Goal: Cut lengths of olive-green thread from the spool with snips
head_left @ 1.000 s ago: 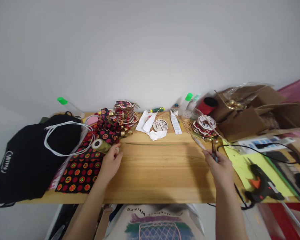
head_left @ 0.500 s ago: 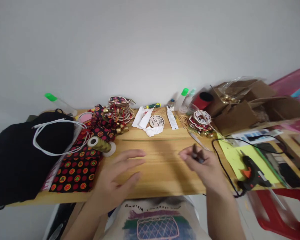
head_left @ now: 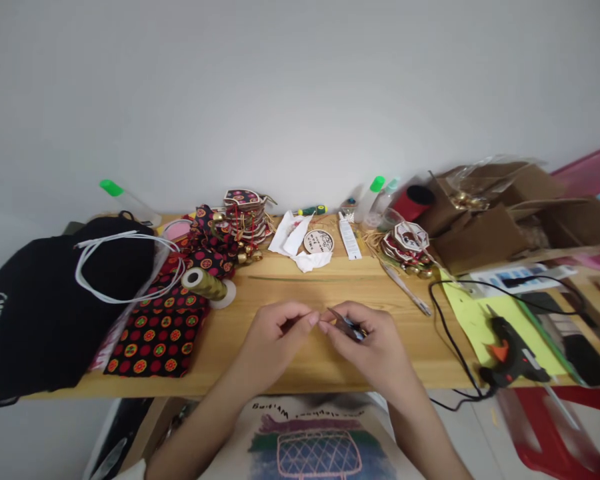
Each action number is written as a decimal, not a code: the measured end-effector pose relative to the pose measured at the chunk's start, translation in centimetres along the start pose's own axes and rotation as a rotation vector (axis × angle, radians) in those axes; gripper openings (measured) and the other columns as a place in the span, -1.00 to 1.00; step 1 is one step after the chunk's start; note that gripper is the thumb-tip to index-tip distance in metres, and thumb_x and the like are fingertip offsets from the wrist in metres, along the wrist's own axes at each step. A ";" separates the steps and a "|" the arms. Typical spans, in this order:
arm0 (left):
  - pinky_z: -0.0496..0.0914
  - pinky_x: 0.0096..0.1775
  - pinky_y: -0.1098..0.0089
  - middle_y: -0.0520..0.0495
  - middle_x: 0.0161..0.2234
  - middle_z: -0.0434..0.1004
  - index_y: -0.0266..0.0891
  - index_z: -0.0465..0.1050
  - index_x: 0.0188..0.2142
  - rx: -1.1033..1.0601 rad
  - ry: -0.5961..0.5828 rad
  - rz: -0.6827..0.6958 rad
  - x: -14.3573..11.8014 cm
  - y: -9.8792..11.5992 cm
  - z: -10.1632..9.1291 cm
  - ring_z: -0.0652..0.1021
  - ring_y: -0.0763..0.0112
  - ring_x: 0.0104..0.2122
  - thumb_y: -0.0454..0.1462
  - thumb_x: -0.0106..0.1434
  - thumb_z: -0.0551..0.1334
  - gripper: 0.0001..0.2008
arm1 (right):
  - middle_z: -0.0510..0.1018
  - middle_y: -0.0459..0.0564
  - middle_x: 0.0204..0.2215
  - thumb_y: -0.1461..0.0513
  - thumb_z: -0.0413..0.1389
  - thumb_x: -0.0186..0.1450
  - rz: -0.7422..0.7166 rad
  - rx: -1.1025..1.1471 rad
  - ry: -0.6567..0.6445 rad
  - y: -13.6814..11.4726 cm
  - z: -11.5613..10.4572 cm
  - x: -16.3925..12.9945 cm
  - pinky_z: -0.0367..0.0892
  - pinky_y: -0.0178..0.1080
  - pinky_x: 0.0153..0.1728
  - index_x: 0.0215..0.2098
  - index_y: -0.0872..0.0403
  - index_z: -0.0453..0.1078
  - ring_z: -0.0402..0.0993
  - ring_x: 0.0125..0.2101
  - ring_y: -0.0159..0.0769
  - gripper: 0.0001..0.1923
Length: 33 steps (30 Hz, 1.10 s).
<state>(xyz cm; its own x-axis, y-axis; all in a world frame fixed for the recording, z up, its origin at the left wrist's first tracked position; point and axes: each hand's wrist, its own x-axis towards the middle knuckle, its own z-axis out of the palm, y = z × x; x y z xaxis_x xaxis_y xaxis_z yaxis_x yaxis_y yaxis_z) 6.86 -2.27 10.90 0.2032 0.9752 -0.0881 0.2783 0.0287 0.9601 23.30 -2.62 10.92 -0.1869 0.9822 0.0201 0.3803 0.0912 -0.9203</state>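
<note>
My left hand [head_left: 285,333] is closed in a pinch at the middle of the table, thumb against forefinger. Whatever lies between those fingertips is too small to make out. Right beside it, my right hand [head_left: 367,337] is curled around what looks like a small pair of dark scissors [head_left: 347,327], the pointed end toward upper left. Its thumb and forefinger tips meet the left fingertips. Beyond both hands, a round wooden disc [head_left: 319,241] with dark markings lies by crumpled white tissue [head_left: 286,235]. A pen [head_left: 405,288] rests to the right of my right hand.
Left are a black bag [head_left: 55,307], a white cord loop [head_left: 87,273], patterned cloth [head_left: 150,340] and a thread spool [head_left: 205,285]. Ornament stacks with bells [head_left: 245,217] stand behind. At right are a glue gun [head_left: 513,353], its black cable [head_left: 450,333] and cardboard boxes [head_left: 485,233].
My left hand, spread open before, has moved right and closed to a pinch. The right hand came left with the scissors, so the fingertips now meet. The view shifted slightly.
</note>
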 end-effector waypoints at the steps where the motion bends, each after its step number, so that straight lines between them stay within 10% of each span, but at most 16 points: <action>1: 0.26 -0.46 0.52 0.03 -0.55 0.48 -0.26 0.49 -0.48 0.015 0.025 -0.002 0.0 0.0 0.0 0.39 0.53 -0.52 -0.18 0.16 0.15 -0.76 | 0.41 -0.17 -0.63 0.28 0.13 0.12 -0.005 0.008 0.025 0.1 0.0 0.0 0.14 -0.44 -0.58 -0.46 0.12 0.45 0.23 -0.61 -0.50 -0.93; 33: 0.23 -0.47 0.51 0.05 -0.56 0.41 -0.27 0.43 -0.51 0.041 0.048 -0.014 -0.1 -0.1 0.6 0.35 0.55 -0.54 -0.15 0.15 0.15 -0.76 | 0.32 -0.17 -0.61 0.19 0.08 0.20 -0.014 0.205 0.115 1.3 0.0 -0.4 0.17 -0.42 -0.57 -0.44 0.09 0.29 0.21 -0.61 -0.49 -0.88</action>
<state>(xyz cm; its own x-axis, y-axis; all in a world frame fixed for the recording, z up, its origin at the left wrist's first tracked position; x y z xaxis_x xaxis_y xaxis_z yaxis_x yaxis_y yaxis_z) 7.41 -2.50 10.61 0.1543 0.9841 -0.0880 0.3188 0.0347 0.9472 23.90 -2.88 9.74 -0.0820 0.9944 0.0673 0.1840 0.0815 -0.9795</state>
